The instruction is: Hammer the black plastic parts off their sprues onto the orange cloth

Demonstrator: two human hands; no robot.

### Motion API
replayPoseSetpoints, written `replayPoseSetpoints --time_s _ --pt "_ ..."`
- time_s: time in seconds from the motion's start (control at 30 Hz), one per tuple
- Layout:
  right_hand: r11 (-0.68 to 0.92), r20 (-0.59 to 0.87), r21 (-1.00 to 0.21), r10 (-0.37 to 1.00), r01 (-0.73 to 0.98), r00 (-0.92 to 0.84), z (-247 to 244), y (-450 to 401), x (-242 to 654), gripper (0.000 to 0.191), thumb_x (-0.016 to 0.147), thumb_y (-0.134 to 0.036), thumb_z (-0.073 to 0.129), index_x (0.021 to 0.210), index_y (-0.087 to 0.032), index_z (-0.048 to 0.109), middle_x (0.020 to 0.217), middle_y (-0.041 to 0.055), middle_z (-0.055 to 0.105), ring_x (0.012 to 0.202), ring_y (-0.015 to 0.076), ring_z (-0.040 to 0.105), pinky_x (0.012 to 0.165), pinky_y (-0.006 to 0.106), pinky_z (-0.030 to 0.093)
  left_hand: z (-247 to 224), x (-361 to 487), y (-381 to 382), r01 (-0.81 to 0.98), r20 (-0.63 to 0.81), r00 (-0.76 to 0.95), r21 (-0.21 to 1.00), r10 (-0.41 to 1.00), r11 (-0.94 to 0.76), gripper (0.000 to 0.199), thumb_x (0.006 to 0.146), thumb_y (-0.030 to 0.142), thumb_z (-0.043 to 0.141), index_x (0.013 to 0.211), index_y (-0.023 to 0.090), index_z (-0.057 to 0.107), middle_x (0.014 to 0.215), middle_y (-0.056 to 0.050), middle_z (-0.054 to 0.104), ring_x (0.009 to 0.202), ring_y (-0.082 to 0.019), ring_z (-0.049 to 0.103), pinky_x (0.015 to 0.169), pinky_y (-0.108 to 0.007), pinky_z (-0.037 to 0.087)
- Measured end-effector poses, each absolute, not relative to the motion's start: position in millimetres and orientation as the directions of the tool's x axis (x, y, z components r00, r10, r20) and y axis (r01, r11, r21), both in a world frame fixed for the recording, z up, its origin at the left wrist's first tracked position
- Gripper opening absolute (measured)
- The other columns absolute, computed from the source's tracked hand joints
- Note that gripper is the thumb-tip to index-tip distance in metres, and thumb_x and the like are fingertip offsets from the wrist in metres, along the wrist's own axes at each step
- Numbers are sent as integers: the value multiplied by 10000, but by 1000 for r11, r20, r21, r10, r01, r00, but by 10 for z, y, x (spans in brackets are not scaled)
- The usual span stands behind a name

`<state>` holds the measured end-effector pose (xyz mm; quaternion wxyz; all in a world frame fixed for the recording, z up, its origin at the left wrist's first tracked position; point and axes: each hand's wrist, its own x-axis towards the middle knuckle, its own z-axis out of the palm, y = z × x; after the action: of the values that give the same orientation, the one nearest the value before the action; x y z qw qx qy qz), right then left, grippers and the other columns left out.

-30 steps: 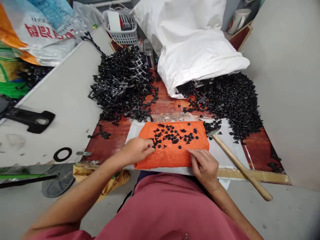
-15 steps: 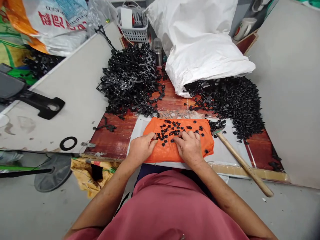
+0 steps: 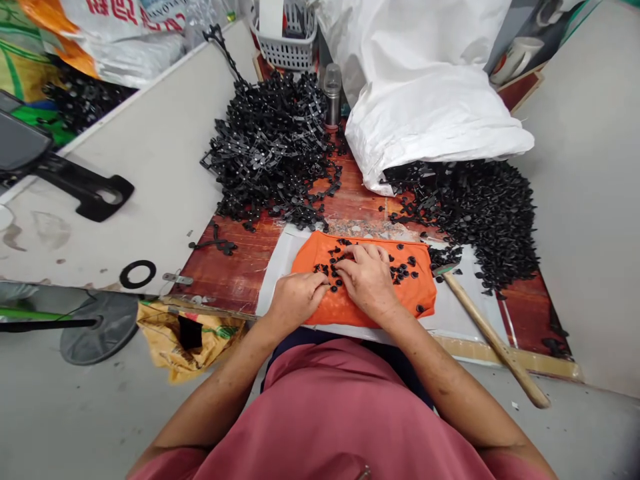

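An orange cloth (image 3: 320,313) lies on a white sheet (image 3: 274,283) at the table's front. Scattered over the cloth are small black plastic pieces (image 3: 403,272) with round heads. My left hand (image 3: 299,301) rests at the cloth's left side, thumb and forefinger pinched together beside some pieces; what is between them, if anything, is too small to make out. My right hand (image 3: 367,283) reaches over the middle of the cloth with curled fingers, its thumb and forefinger close together at the pieces. Its fingers hide several of them, and I cannot make out what they grip.
To the right lies a wooden-handled hammer (image 3: 493,340), its handle past the table edge. A tangled heap of black plastic strips (image 3: 275,147) stands back left. Loose black pieces (image 3: 500,220) spill from a white sack (image 3: 435,113). Behind are a glass bottle (image 3: 333,97) and grey basket (image 3: 287,50).
My right hand has moved left and away from me over the pieces, closer to my left hand. My left hand stays pinched at the cloth's left side. The whole view has shifted slightly.
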<state>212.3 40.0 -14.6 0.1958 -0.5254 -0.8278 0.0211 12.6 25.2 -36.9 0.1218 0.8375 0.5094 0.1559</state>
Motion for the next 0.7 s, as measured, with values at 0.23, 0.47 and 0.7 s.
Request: replayPoseSetpoints --time_s 0.23,0.47,0.7 --pt "460 250 -228 880 858 -405 -125 435 2015 126 929 -262 682 895 -236 801 1281 94 675 1212 303 499 1144 545 231 -213 -22 283 863 82 191 461 978 -207 180 970 337 613 1033 227 740 878 -11 783 749 -154 705 717 -255 474" --pt "457 279 -261 879 850 -386 -70 448 2068 191 967 -248 619 983 -255 809 1251 93 687 1207 295 509 1182 568 197 -319 38 292 860 84 323 389 943 -329 215 999 320 562 1077 246 748 1003 -33 805 881 -185 735 829 -286 510" --pt "529 276 -206 839 824 -469 -84 451 1956 217 985 -252 607 988 -305 817 1279 64 684 1241 279 490 1203 585 155 -349 -90 329 815 189 314 450 931 -366 261 1024 308 510 1106 234 747 1059 -34 804 933 -180 745 860 -277 526"
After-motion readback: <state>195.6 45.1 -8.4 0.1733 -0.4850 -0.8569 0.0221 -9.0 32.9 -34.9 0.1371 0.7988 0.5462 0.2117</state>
